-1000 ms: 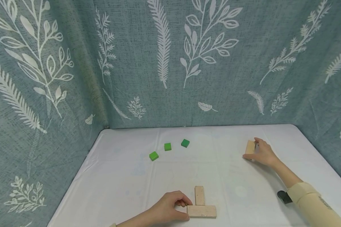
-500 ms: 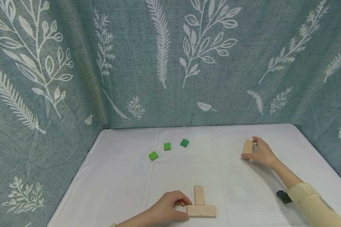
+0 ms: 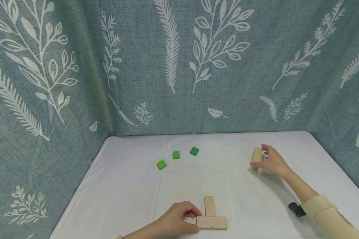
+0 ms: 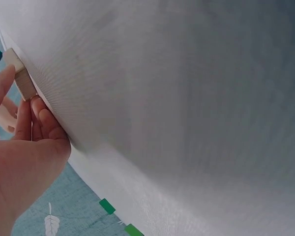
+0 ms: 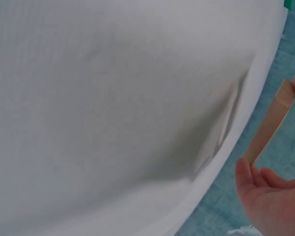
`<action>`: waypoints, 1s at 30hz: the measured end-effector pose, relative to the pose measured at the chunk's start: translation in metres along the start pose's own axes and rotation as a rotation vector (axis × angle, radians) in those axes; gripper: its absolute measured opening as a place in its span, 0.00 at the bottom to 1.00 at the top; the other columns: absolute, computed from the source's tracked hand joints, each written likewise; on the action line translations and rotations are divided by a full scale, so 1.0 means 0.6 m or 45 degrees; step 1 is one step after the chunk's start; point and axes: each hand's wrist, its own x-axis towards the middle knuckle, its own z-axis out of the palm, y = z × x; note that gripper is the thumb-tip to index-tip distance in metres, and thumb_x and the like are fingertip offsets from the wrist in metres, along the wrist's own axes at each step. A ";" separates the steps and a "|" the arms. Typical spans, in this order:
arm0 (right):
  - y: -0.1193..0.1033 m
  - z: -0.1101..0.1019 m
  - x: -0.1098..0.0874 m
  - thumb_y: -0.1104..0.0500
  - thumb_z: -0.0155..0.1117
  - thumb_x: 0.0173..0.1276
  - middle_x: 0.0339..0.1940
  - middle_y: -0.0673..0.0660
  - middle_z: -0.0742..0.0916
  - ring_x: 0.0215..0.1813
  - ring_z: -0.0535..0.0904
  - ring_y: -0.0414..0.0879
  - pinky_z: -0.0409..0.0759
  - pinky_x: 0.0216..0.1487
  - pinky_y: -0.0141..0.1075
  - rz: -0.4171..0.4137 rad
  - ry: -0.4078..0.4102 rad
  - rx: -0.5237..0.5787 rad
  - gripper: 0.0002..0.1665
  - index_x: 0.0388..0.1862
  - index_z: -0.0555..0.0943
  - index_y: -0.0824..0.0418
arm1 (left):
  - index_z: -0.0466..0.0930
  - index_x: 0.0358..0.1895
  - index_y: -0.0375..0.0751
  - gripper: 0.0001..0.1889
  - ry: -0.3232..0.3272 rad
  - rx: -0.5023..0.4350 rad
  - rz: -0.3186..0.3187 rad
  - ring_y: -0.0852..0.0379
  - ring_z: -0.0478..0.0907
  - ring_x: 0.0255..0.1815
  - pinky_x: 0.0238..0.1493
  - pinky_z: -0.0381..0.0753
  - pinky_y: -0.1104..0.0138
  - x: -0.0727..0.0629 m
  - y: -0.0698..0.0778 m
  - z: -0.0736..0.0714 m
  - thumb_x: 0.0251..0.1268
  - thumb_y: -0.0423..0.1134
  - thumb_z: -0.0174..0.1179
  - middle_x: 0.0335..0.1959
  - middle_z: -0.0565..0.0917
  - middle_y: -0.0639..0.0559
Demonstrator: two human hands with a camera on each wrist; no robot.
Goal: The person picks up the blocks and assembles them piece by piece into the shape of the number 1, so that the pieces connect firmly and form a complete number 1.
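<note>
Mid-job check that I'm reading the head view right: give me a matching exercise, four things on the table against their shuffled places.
1. Dark green block
2. Farthest wooden block
3. Black object
4. Nearest wooden block

A. Held in the right grip
B. Pinched at one end by the left grip
C. Right of both light green blocks
D. Next to the right sleeve

Pairs: 1-C, 2-A, 3-D, 4-B

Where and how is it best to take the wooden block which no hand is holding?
Probably pinch the unheld block by its long sides near the far end, from above and the right: its near end seems to meet the crosswise block, and the left hand is close on the left.
</note>
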 end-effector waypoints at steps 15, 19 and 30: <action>-0.039 0.015 -0.007 0.46 0.75 0.56 0.68 0.76 0.65 0.65 0.64 0.71 0.67 0.60 0.61 -0.028 0.017 0.058 0.61 0.73 0.52 0.76 | 0.84 0.43 0.44 0.14 0.003 -0.001 -0.012 0.66 0.74 0.39 0.46 0.76 0.72 -0.001 0.003 -0.001 0.51 0.34 0.74 0.37 0.80 0.63; -0.045 0.020 -0.007 0.45 0.76 0.56 0.68 0.76 0.65 0.65 0.64 0.71 0.67 0.60 0.61 -0.049 0.009 0.067 0.61 0.73 0.53 0.75 | 0.84 0.43 0.44 0.14 0.003 -0.005 -0.031 0.66 0.74 0.39 0.46 0.76 0.72 0.000 0.003 -0.002 0.51 0.34 0.74 0.37 0.79 0.63; -0.072 0.036 -0.018 0.46 0.76 0.56 0.68 0.74 0.66 0.65 0.65 0.70 0.68 0.60 0.60 -0.106 -0.007 0.077 0.60 0.73 0.54 0.74 | 0.84 0.42 0.45 0.14 0.001 0.000 -0.037 0.67 0.74 0.38 0.46 0.75 0.72 0.001 0.001 -0.002 0.51 0.34 0.73 0.36 0.79 0.64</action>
